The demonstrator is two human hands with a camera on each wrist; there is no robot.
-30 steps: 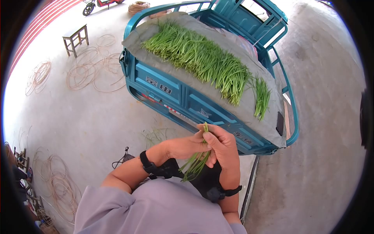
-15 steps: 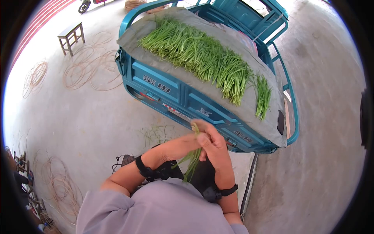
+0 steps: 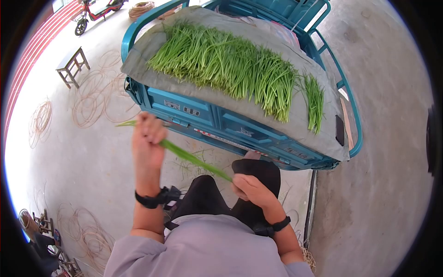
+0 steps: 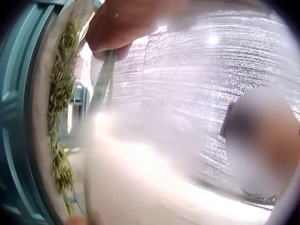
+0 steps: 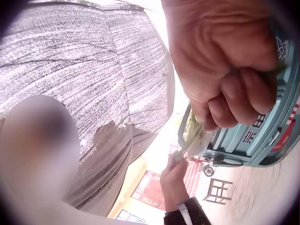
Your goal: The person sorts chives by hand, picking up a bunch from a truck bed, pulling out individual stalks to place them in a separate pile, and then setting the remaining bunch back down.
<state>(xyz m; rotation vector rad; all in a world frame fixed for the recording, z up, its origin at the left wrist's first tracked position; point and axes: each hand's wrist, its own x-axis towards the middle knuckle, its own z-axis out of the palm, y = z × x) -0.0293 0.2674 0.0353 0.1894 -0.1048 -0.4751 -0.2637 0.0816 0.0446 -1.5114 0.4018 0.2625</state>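
A thin bunch of chive-like green stalks [image 3: 196, 159] is stretched slantwise between both hands in front of the lap. My left hand [image 3: 148, 138], raised on the left, grips one part of it, and a short end sticks out beyond the fist. Lower down, my right hand [image 3: 253, 190] holds the other end above the knees. The right wrist view shows curled fingers [image 5: 236, 101] of the right hand around the stalks. In front, a long row of cut green stalks [image 3: 226, 64] lies on a grey cloth [image 3: 207, 94], with a small separate bunch [image 3: 314, 104] at its right.
The cloth covers the back of a blue cargo tricycle [image 3: 184, 108]. A dark phone [image 3: 339, 130] lies at the cloth's right edge. On the floor to the left are a stool [image 3: 73, 64], coils of cord [image 3: 41, 122] and scattered green bits [image 3: 194, 164]. A red scooter [image 3: 97, 14] stands behind.
The hands, earlier close together around the bunch, have moved apart. The left hand went up and left, the right hand lower, and the stalks now stretch between them. The head view has shifted slightly.
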